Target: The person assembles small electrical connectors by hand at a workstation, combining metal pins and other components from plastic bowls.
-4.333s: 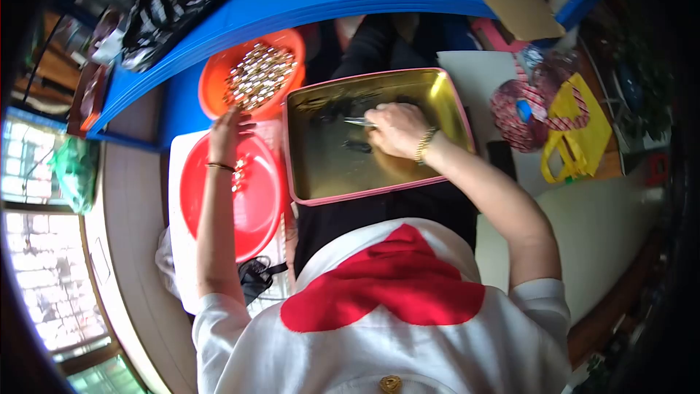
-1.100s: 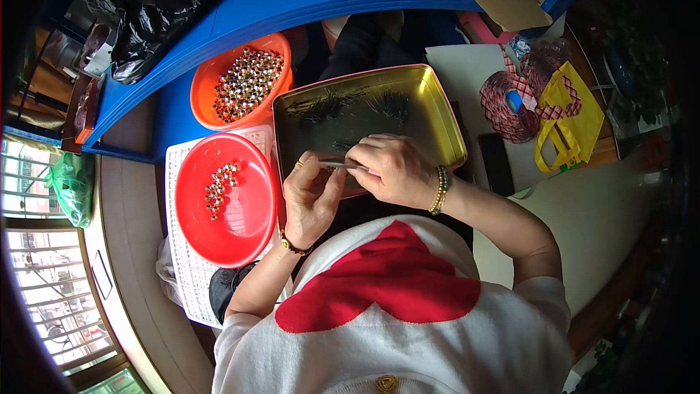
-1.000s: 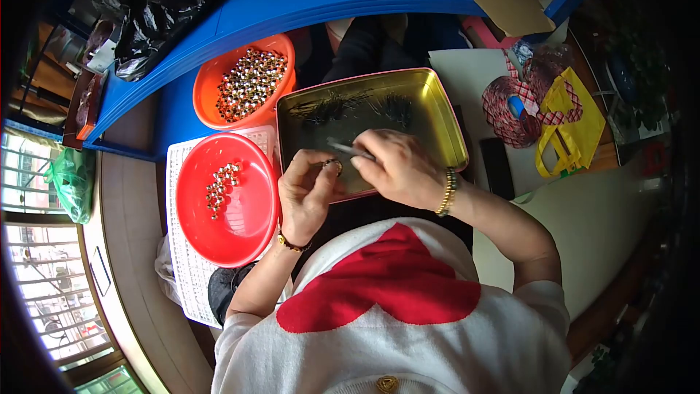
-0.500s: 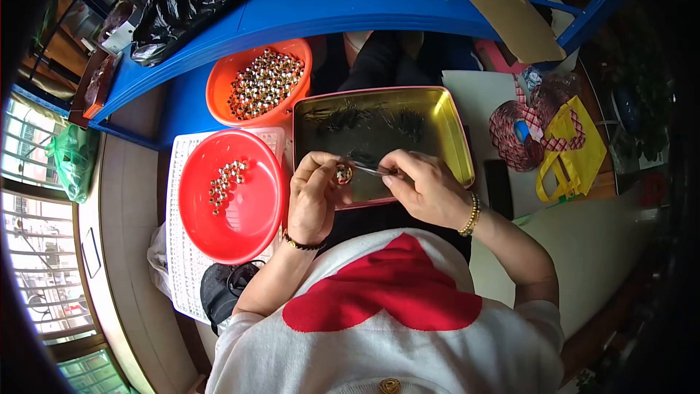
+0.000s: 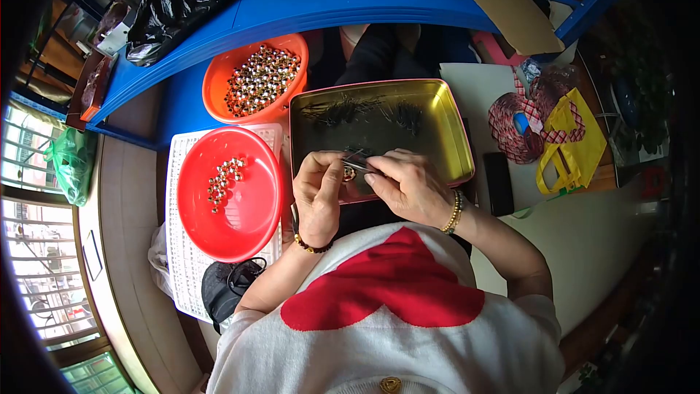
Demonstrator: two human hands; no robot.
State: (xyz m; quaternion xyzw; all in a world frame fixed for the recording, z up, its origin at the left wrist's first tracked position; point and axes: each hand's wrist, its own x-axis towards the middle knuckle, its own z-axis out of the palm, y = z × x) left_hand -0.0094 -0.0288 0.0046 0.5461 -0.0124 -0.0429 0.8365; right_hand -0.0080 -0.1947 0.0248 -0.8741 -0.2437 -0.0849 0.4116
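My left hand [image 5: 319, 193] is closed in a pinch over the near left part of a gold-coloured metal tray [image 5: 446, 128]. At its fingertips is a small round gold-rimmed piece [image 5: 350, 174], partly hidden by the fingers. My right hand [image 5: 410, 186] is closed around thin metal tweezers [image 5: 356, 163], whose tips reach the left fingertips. Inside the tray lie bunches of thin dark wire-like strands [image 5: 343, 111], with a small clump [image 5: 357, 153] just beyond my hands.
A red basin [image 5: 248, 226] with several shiny bell-like balls [image 5: 224, 181] stands at left on a white crate [image 5: 186, 288]. Behind it, an orange basin [image 5: 219, 76] holds many more. A blue table [image 5: 328, 0] spans the back. Ribbon rolls [image 5: 514, 131], a yellow bag [image 5: 594, 149] and a black phone [image 5: 499, 182] lie at right.
My right hand has shifted left and closer to the left hand. The tweezers now cross above the small round piece at the left fingertips. The basins and tray stay in place.
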